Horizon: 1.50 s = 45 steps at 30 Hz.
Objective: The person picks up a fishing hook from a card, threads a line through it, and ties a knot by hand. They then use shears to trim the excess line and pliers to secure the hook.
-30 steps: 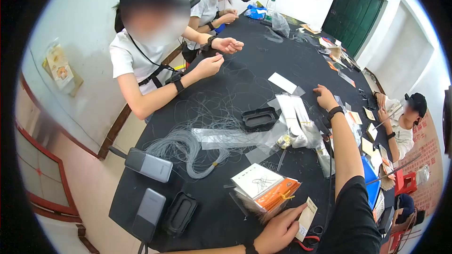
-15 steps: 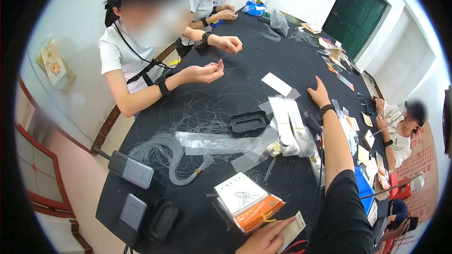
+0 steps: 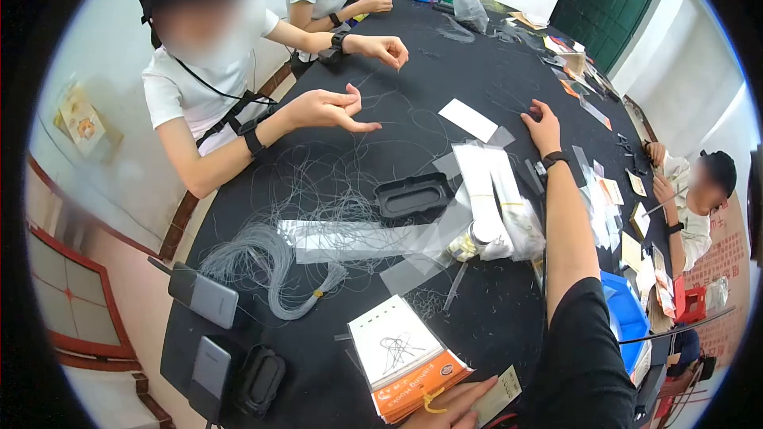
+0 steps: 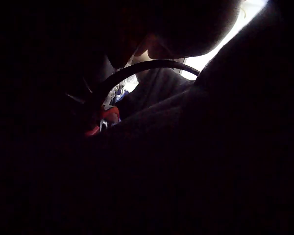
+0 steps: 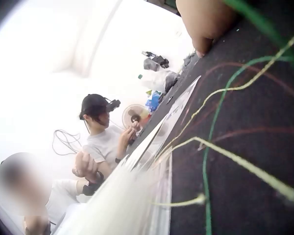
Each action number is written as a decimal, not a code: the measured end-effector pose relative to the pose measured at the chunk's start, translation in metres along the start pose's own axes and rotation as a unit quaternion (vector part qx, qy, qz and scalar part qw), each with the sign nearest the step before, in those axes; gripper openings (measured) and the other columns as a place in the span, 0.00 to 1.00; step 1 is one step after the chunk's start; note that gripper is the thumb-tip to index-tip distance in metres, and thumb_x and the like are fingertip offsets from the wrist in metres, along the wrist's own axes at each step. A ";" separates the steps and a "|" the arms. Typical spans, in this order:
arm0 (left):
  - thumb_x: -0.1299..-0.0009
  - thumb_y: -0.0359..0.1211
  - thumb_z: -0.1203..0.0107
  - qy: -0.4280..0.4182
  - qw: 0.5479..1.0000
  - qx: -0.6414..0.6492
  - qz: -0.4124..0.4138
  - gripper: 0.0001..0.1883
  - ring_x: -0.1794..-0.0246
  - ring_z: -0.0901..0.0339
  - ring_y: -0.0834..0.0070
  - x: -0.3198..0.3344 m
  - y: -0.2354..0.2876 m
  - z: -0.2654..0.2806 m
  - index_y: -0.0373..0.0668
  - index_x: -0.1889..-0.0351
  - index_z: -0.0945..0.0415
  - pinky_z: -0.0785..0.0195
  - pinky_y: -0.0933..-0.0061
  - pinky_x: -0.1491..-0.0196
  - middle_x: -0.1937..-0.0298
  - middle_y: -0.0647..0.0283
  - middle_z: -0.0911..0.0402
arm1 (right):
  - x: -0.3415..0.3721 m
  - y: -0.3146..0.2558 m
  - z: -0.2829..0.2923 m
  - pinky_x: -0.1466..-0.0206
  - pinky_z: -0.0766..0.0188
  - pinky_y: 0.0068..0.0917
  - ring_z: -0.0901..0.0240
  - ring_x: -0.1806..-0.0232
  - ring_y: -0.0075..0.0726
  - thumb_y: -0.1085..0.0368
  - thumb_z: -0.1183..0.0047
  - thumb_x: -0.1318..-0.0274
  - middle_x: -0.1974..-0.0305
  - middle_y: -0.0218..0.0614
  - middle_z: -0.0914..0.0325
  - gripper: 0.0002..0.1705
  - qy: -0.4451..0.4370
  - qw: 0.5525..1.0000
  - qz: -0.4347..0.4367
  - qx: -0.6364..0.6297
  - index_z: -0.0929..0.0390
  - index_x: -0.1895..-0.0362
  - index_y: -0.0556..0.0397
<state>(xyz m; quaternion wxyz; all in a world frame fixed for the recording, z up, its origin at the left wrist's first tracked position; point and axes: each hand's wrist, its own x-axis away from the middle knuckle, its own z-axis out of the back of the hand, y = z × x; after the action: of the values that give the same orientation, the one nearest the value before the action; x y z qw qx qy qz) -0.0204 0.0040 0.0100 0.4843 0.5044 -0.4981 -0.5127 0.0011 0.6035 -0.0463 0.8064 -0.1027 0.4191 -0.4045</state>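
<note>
At the bottom of the head view, my left hand (image 3: 451, 408) holds a small pale card (image 3: 499, 399) with print on it, between its fingers. Right beside that hand lies a stack of orange "Fishing Hooks" packets (image 3: 417, 385) with a yellow tie, topped by white paper (image 3: 393, 334) bearing thin dark wire-like pieces. My right hand (image 3: 542, 129) rests far forward on the black table, fingers loosely bent and holding nothing. Nearest to it lie a white card (image 3: 468, 120) and long white bundles (image 3: 481, 191). The left wrist view is mostly dark, with a red handle (image 4: 110, 114) showing.
A tangled coil of clear line (image 3: 274, 270) spreads across the table's left half, near a black tray (image 3: 412, 197). Two grey power banks (image 3: 208, 295) sit at the near left edge. Across the table a person (image 3: 211, 95) handles line. A blue bin (image 3: 624, 318) stands at right.
The head view has shifted, and my left hand with the card now sits lower in it. My right hand's fingers have moved slightly on the table. The person opposite has spread their hands.
</note>
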 end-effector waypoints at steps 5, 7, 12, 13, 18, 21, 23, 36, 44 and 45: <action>0.27 0.32 0.57 -0.003 1.000 0.003 0.014 0.27 0.40 0.29 0.52 0.001 0.000 0.000 0.37 0.28 0.38 0.37 0.62 0.37 0.39 0.46 0.29 | 0.000 -0.002 0.005 0.50 0.28 0.38 0.23 0.56 0.44 0.49 0.27 0.58 0.63 0.41 0.18 0.34 0.014 0.995 -0.067 0.070 0.17 0.47 0.54; 0.27 0.32 0.57 -0.008 1.000 0.002 0.022 0.27 0.40 0.29 0.53 0.002 0.000 0.000 0.37 0.28 0.38 0.37 0.62 0.37 0.39 0.46 0.29 | 0.000 -0.009 0.006 0.49 0.28 0.38 0.23 0.54 0.44 0.47 0.27 0.58 0.60 0.44 0.17 0.34 0.006 0.989 -0.082 0.119 0.15 0.49 0.54; 0.27 0.31 0.58 -0.007 1.000 -0.007 0.007 0.27 0.40 0.28 0.54 0.002 -0.001 -0.001 0.37 0.28 0.38 0.37 0.63 0.37 0.39 0.46 0.29 | 0.000 -0.013 0.008 0.52 0.25 0.34 0.17 0.60 0.42 0.51 0.31 0.53 0.63 0.44 0.14 0.22 0.001 0.994 -0.082 0.074 0.11 0.59 0.52; 0.27 0.30 0.58 -0.006 1.000 -0.003 0.008 0.27 0.40 0.28 0.54 0.002 -0.002 -0.001 0.37 0.28 0.38 0.37 0.63 0.37 0.39 0.46 0.29 | -0.001 -0.013 0.010 0.53 0.24 0.33 0.16 0.62 0.41 0.52 0.31 0.52 0.64 0.44 0.13 0.19 -0.003 0.995 -0.090 0.034 0.11 0.61 0.52; 0.27 0.29 0.58 -0.009 1.000 0.008 0.016 0.27 0.41 0.28 0.54 0.000 0.000 -0.001 0.37 0.29 0.38 0.36 0.64 0.38 0.40 0.46 0.28 | 0.001 -0.018 0.011 0.59 0.25 0.30 0.17 0.69 0.35 0.55 0.33 0.50 0.70 0.39 0.13 0.13 0.009 0.994 -0.097 0.047 0.10 0.64 0.50; 0.27 0.29 0.58 -0.012 1.000 0.010 0.016 0.27 0.41 0.28 0.54 -0.001 0.001 0.000 0.37 0.29 0.37 0.36 0.64 0.38 0.40 0.47 0.28 | 0.002 -0.020 0.012 0.61 0.25 0.31 0.18 0.70 0.36 0.55 0.33 0.50 0.71 0.39 0.14 0.13 0.017 0.993 -0.097 0.059 0.10 0.66 0.50; 0.28 0.28 0.58 -0.006 1.000 0.009 0.011 0.27 0.41 0.27 0.54 0.000 0.001 0.000 0.36 0.29 0.37 0.35 0.64 0.38 0.40 0.47 0.28 | 0.003 -0.023 0.012 0.60 0.25 0.33 0.18 0.69 0.39 0.56 0.33 0.50 0.71 0.40 0.15 0.13 0.027 0.993 -0.080 0.085 0.11 0.67 0.51; 0.29 0.28 0.57 -0.006 1.000 -0.004 0.000 0.26 0.43 0.27 0.52 -0.002 0.003 0.001 0.35 0.31 0.35 0.35 0.62 0.40 0.42 0.46 0.27 | 0.002 -0.015 0.001 0.48 0.26 0.46 0.29 0.47 0.57 0.61 0.42 0.41 0.53 0.47 0.27 0.09 -0.018 0.962 0.006 0.272 0.15 0.66 0.53; 0.33 0.28 0.56 0.017 0.999 -0.029 -0.034 0.27 0.43 0.27 0.51 0.001 0.000 -0.002 0.35 0.33 0.33 0.35 0.61 0.39 0.43 0.45 0.26 | -0.003 -0.033 0.037 0.53 0.23 0.45 0.19 0.59 0.56 0.64 0.45 0.41 0.65 0.49 0.18 0.08 -0.009 0.967 -0.006 0.256 0.16 0.69 0.54; 0.33 0.28 0.55 0.020 0.999 -0.036 -0.033 0.27 0.43 0.27 0.51 0.001 -0.001 -0.003 0.35 0.33 0.33 0.35 0.61 0.39 0.44 0.45 0.25 | -0.005 -0.039 0.046 0.54 0.23 0.45 0.19 0.59 0.55 0.65 0.45 0.42 0.65 0.50 0.17 0.08 -0.021 0.970 -0.024 0.243 0.16 0.69 0.54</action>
<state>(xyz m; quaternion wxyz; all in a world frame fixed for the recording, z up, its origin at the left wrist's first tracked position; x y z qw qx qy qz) -0.0177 0.0027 0.0088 0.4947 0.5128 -0.4524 -0.5363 0.0121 0.5737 0.0047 0.8059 0.0774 0.2885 -0.5111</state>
